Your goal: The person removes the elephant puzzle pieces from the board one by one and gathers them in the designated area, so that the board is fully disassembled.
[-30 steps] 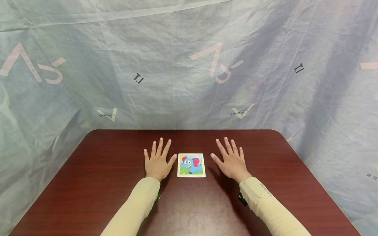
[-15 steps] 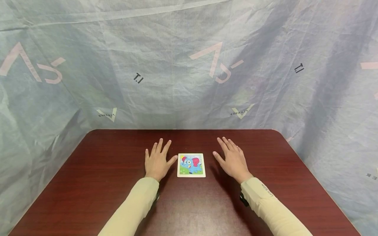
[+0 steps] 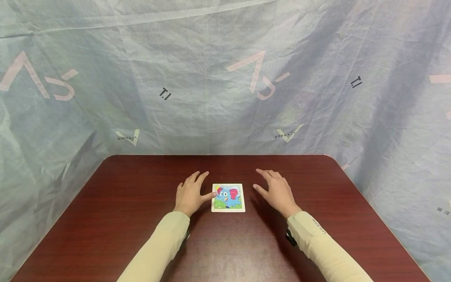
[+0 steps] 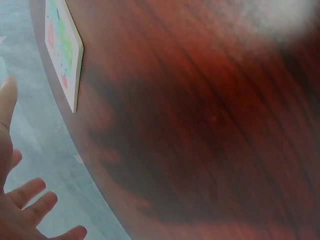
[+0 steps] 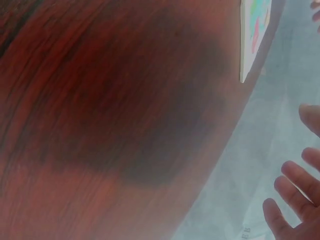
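Observation:
A small square picture puzzle (image 3: 228, 198) with a pale frame and a blue elephant lies flat on the table between the two hands. My left hand (image 3: 191, 195) hovers at its left side, fingers spread, and the thumb overlaps the frame's left edge in the head view. To the right of the puzzle, my right hand (image 3: 278, 192) is held apart from it, thumb and fingers loosely extended, holding nothing. Both wrist views show the fingers raised above the tabletop, with the puzzle's edge (image 4: 78, 75) at the upper left in the left one.
The dark red wooden table (image 3: 105, 219) has rounded far corners. Grey printed cloth (image 3: 208, 78) hangs behind it and along both sides. Each forearm wears a pale sleeve (image 3: 158, 243), with a dark band (image 3: 290, 238) at the right wrist.
My left hand has turned and shifted right, bringing its thumb over the puzzle's edge. My right hand has lifted and turned, its fingers drawn closer together. The puzzle stays in place.

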`<state>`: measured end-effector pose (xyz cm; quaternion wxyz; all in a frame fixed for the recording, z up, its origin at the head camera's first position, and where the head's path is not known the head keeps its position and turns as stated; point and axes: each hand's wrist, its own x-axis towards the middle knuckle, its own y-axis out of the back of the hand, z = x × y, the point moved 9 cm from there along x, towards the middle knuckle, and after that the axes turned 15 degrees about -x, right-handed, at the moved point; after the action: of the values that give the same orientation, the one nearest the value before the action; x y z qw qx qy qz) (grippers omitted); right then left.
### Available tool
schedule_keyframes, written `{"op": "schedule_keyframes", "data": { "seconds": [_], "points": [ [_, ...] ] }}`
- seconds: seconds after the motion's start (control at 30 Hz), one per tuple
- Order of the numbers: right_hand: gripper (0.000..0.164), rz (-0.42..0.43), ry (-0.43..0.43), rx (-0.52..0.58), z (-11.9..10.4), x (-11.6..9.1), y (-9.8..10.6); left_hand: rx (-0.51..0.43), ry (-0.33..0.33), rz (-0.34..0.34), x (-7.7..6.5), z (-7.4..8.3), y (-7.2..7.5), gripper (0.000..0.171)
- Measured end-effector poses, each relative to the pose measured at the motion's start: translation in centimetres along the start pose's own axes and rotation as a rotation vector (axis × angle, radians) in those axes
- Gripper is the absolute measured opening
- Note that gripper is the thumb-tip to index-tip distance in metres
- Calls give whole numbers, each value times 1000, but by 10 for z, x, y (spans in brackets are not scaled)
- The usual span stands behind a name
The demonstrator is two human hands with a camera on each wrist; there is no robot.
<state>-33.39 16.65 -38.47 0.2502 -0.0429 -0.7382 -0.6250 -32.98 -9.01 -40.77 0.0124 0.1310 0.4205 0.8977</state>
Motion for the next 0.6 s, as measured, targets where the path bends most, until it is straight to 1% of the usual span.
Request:
{"op": "schedule_keyframes", "data": {
  "seconds": [0.3,0.47,0.6],
  "points": [
    [56,-41,1,137,-1,2,-4,-38,-3,-53,1,1,-5,78],
    [55,-71,-12,171,-1,4,-7,-50,-4,-80,1,1,-9,77],
    [54,-92,-26,196,-2,6,-9,-71,0,-84,2,1,-11,76]
  ]
}}
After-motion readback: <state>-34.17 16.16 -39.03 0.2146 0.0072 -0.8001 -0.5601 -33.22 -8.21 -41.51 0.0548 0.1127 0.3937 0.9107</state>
